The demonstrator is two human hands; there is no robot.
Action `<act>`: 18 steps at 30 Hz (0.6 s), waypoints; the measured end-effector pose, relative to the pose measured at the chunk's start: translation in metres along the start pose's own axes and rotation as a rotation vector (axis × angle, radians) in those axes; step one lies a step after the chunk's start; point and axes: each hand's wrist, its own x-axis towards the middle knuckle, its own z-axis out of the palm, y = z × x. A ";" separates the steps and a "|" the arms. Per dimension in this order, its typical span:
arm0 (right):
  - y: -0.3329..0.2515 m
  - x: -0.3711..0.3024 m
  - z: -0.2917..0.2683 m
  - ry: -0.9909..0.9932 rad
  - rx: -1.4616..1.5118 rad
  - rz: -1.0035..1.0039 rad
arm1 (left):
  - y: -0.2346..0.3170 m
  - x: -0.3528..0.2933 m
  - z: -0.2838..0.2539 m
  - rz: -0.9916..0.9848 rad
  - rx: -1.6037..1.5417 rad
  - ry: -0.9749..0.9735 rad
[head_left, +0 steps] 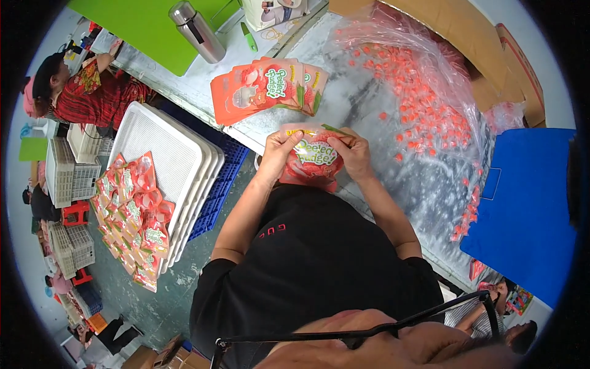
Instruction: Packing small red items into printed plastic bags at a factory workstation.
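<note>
Red pouch [314, 161]: between both hands, before the chest.
Left hand [279, 154]: thumb and fingers pinch its left upper edge.
Right hand [353, 154]: thumb and fingers pinch its right upper edge.
Stack [251, 92]: flat pouches on the table [362, 114].
Candies [424, 107]: loose, right.
Trays [169, 132]: stacked left, bearing pouches.

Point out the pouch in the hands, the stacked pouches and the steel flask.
Held pouch [313, 156]: head view, on the middle of its printed front.
Stacked pouches [268, 90]: head view, on an upper pouch's printed front.
Steel flask [205, 38]: head view, on the middle of its body.
</note>
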 end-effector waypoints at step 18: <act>0.012 0.008 0.019 0.209 -0.138 -0.027 | -0.015 0.014 -0.026 -0.026 0.126 -0.063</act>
